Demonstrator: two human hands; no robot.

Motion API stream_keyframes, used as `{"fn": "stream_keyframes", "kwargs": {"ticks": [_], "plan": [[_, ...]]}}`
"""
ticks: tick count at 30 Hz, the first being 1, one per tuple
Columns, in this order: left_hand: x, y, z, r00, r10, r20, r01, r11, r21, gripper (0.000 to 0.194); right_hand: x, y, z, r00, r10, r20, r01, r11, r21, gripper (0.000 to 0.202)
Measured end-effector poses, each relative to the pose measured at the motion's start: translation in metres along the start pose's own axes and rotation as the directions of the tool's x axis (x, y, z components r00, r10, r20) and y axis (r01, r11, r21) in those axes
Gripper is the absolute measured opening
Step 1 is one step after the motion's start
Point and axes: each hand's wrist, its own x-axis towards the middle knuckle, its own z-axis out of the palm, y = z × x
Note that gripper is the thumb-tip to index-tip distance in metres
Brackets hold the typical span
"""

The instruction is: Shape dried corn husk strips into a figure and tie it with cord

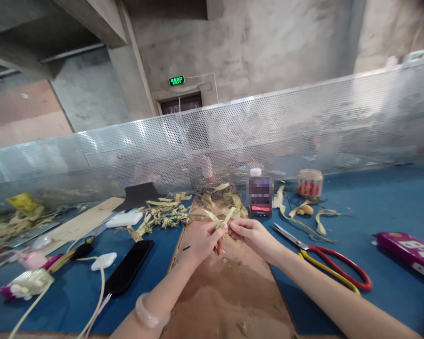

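Observation:
Both my hands meet above a brown board (229, 301) in the middle of the table. My left hand (208, 240) is closed on a small bundle of pale dried husk strips (219, 219), whose two ends stick up in a V. From the right, my right hand (249, 235) pinches the same husk strips with thumb and forefinger. The exact folds between the fingertips are too small to make out. Behind the hands lie loose dried husk pieces (235, 202). Red-handled scissors (325, 254) rest right of the board, lying over or beside a yellow-handled tool (330, 273).
Left are a black phone (129, 268) on a cable, a white case (124, 219) and a pile of knotted husk pieces (166, 214). A phone with a lit screen (260, 195) stands upright behind, near a jar (310, 183). A purple package (408, 252) lies far right. Perforated metal panels (155, 141) bound the back.

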Motion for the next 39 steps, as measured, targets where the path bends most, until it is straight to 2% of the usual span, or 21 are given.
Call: {"fn": "stream_keyframes", "kwargs": {"ticks": [3,7,14,19,27,32,39], "plan": [[-0.001,0.004,0.001,0.997,-0.032,0.065,0.034,0.999,-0.034,0.028,0.0,0.001,0.003,0.999,0.026,-0.04,-0.024,0.997,0.068,0.027],[-0.002,0.005,0.005,0.99,-0.077,0.117,0.084,0.995,-0.056,0.031,0.001,0.005,0.004,0.991,-0.012,-0.135,0.013,1.0,0.003,0.027],[0.004,-0.004,0.014,0.994,-0.104,-0.028,0.097,0.976,-0.197,0.023,-0.001,0.0,0.009,0.931,-0.141,-0.336,0.061,0.97,-0.237,0.03],[0.005,-0.003,0.014,0.995,-0.097,-0.01,0.091,0.965,-0.245,0.021,-0.002,0.001,0.008,0.91,-0.201,-0.363,0.081,0.944,-0.319,0.038],[0.005,-0.004,0.014,0.996,-0.093,0.002,0.09,0.957,-0.277,0.021,-0.003,-0.003,0.009,0.878,-0.23,-0.42,0.136,0.96,-0.243,0.033],[0.004,-0.005,0.013,0.992,-0.127,-0.004,0.121,0.955,-0.27,0.021,-0.003,-0.004,0.01,0.883,-0.197,-0.426,0.133,0.975,-0.175,0.029],[0.002,-0.002,0.013,0.992,-0.124,0.004,0.121,0.957,-0.262,0.022,-0.002,0.0,0.006,0.865,-0.237,-0.442,0.156,0.965,-0.211,0.028]]}}
